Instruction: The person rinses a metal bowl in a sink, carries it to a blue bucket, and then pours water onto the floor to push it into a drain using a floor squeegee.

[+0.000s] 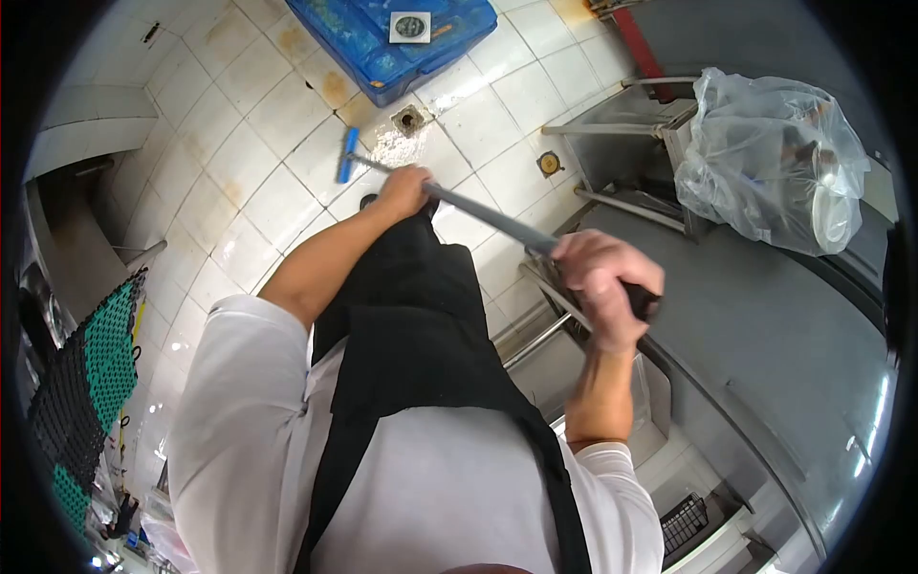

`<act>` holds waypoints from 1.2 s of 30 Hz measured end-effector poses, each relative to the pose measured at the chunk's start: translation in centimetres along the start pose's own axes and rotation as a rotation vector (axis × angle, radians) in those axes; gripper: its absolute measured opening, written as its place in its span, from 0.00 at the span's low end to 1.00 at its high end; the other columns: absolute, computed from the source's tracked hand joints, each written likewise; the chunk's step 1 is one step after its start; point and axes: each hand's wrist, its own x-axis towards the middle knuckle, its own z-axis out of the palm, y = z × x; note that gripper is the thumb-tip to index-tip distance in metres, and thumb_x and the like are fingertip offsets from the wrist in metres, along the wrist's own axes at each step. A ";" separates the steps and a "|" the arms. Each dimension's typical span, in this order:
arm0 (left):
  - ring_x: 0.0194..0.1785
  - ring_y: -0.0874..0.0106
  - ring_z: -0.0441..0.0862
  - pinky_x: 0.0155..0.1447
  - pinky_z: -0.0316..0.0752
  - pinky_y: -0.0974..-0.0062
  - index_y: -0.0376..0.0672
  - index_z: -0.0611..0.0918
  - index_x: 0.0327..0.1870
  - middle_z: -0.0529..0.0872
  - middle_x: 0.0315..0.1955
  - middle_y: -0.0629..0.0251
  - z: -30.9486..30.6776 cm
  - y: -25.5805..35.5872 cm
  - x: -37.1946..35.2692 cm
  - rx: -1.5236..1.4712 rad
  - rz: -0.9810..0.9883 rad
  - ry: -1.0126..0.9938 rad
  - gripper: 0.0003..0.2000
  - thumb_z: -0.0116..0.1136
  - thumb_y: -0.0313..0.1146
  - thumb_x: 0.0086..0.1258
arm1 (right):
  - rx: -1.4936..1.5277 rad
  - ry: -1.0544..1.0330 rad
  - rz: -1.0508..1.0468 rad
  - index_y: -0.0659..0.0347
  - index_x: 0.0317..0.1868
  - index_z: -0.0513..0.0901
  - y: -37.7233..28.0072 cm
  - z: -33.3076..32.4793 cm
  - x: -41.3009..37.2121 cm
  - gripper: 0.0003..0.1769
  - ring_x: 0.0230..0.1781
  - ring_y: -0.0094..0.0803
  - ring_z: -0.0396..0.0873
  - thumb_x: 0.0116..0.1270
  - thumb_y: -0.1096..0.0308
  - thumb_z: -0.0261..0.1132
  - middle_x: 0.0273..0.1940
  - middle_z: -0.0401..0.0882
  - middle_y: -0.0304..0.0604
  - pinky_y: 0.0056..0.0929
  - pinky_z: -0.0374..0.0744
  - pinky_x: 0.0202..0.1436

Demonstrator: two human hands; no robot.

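Note:
A floor squeegee with a long grey pole slants across the view in front of me. Its narrow blue head rests on the wet white tiles. My left hand is closed around the lower part of the pole. Higher up, close to the black end of the handle, my right hand wraps the pole and looks slightly blurred. Just right of the blue head is a square floor drain, with shiny water around it.
A blue plastic bin stands beyond the drain. Along the right runs a grey metal counter, bearing a clear plastic bag with things inside. Green and black mesh matting hangs at left. A round drain cover lies near the counter's legs.

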 end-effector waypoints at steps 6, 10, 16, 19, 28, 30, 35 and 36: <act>0.44 0.50 0.81 0.50 0.75 0.55 0.43 0.84 0.36 0.83 0.34 0.51 4.3 3.8 5.1 -0.068 0.023 0.047 0.07 0.57 0.35 0.69 | -0.115 0.026 -0.040 0.67 0.25 0.78 -2.0 -2.5 0.7 0.15 0.23 0.35 0.70 0.65 0.65 0.66 0.20 0.73 0.46 0.44 0.75 0.37; 0.45 0.49 0.81 0.50 0.74 0.53 0.43 0.84 0.36 0.83 0.35 0.51 3.5 5.7 7.0 -0.104 0.032 0.061 0.06 0.58 0.34 0.68 | -0.122 0.008 -0.102 0.67 0.26 0.78 -2.4 -3.1 1.2 0.14 0.23 0.34 0.69 0.66 0.65 0.65 0.20 0.72 0.45 0.43 0.75 0.37; 0.46 0.48 0.81 0.50 0.75 0.52 0.42 0.83 0.36 0.83 0.36 0.49 4.8 10.2 10.1 -0.089 0.180 0.062 0.09 0.57 0.37 0.70 | -0.134 0.133 -0.207 0.65 0.27 0.75 -5.9 -6.7 -0.4 0.14 0.23 0.32 0.68 0.67 0.65 0.62 0.20 0.70 0.42 0.41 0.74 0.37; 0.46 0.49 0.81 0.49 0.76 0.54 0.44 0.84 0.38 0.83 0.36 0.50 3.8 15.3 11.7 -0.128 0.211 0.019 0.11 0.61 0.42 0.68 | -0.172 0.070 -0.210 0.63 0.27 0.74 -8.4 -8.9 -1.1 0.13 0.23 0.31 0.68 0.67 0.65 0.63 0.21 0.69 0.40 0.38 0.73 0.35; 0.37 0.71 0.81 0.43 0.75 0.70 0.43 0.85 0.44 0.86 0.31 0.61 3.2 29.2 18.0 -0.307 0.403 -0.280 0.10 0.60 0.39 0.73 | -0.262 0.314 -0.179 0.68 0.74 0.59 -6.6 -16.0 3.2 0.42 0.58 0.39 0.77 0.63 0.69 0.68 0.57 0.79 0.54 0.37 0.70 0.68; 0.40 0.76 0.80 0.46 0.75 0.72 0.39 0.84 0.49 0.86 0.37 0.64 2.7 28.8 19.1 -0.402 0.358 -0.316 0.17 0.52 0.44 0.79 | -0.624 0.349 0.054 0.59 0.71 0.67 -0.4 -21.4 1.7 0.37 0.61 0.34 0.74 0.62 0.67 0.70 0.60 0.77 0.46 0.35 0.72 0.66; 0.56 0.71 0.78 0.63 0.69 0.72 0.35 0.83 0.50 0.85 0.47 0.60 -2.6 31.8 15.5 -0.541 0.306 -0.485 0.15 0.51 0.38 0.79 | -0.801 0.313 0.425 0.59 0.65 0.74 27.0 -23.4 -5.7 0.38 0.64 0.54 0.71 0.56 0.56 0.75 0.60 0.74 0.59 0.46 0.71 0.68; 0.59 0.67 0.79 0.66 0.68 0.70 0.34 0.83 0.50 0.85 0.48 0.58 -3.1 32.0 14.6 -0.598 0.323 -0.523 0.15 0.50 0.37 0.79 | -0.779 0.423 0.506 0.60 0.58 0.78 27.7 -22.4 -6.1 0.31 0.60 0.56 0.73 0.57 0.56 0.75 0.57 0.76 0.60 0.47 0.73 0.65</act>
